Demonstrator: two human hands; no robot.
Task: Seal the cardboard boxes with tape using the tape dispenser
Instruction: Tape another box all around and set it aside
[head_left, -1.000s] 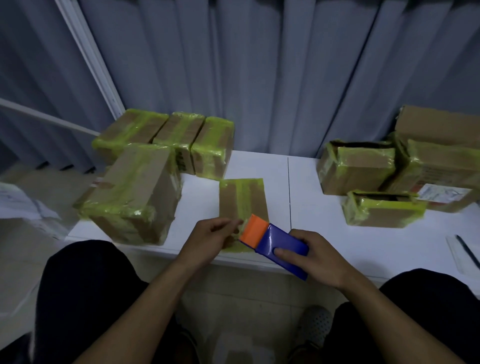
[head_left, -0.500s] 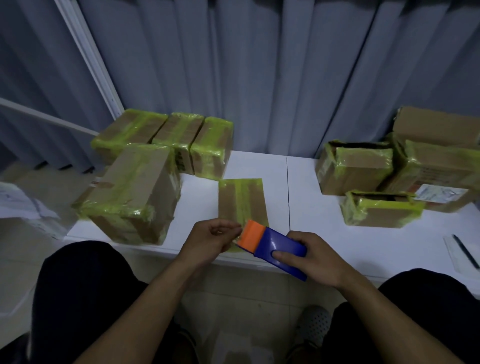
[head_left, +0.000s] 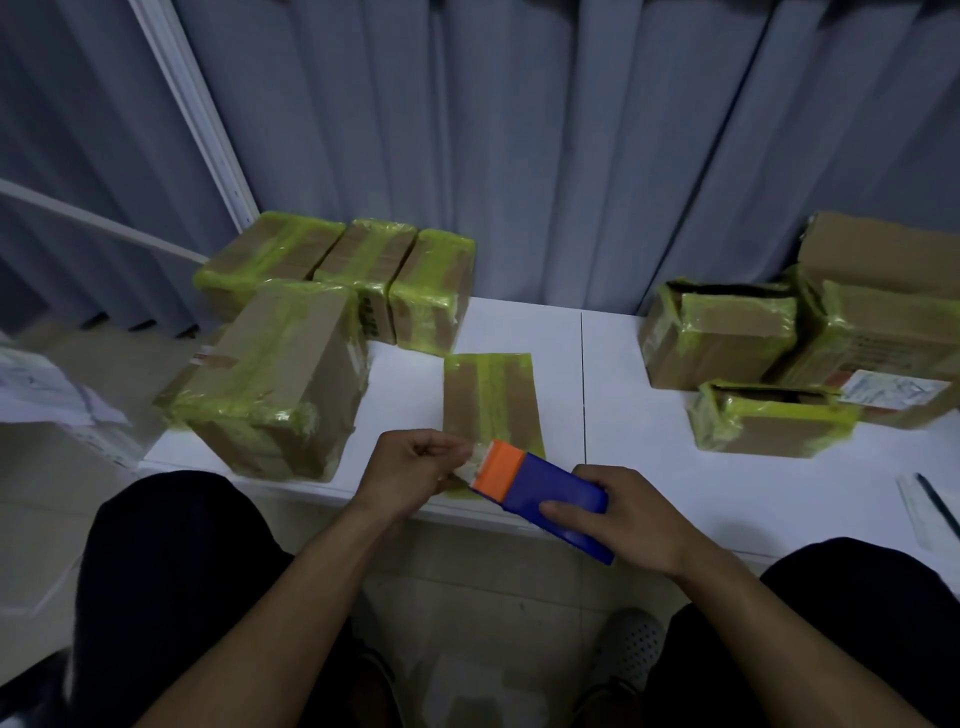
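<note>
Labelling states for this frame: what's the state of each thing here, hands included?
dispenser, gripped by right hand.
tape end, pinched by left hand at the orange head.
flat box, lying flat on table, taped.
left boxes, taped shut.
mid-right box, taped round, top looks open.
low right box, taped round, top looks open.

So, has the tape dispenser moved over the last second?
Yes, slightly. The tape dispenser held by the right hand has shifted left, away from the table seam, and a little nearer the person.
</note>
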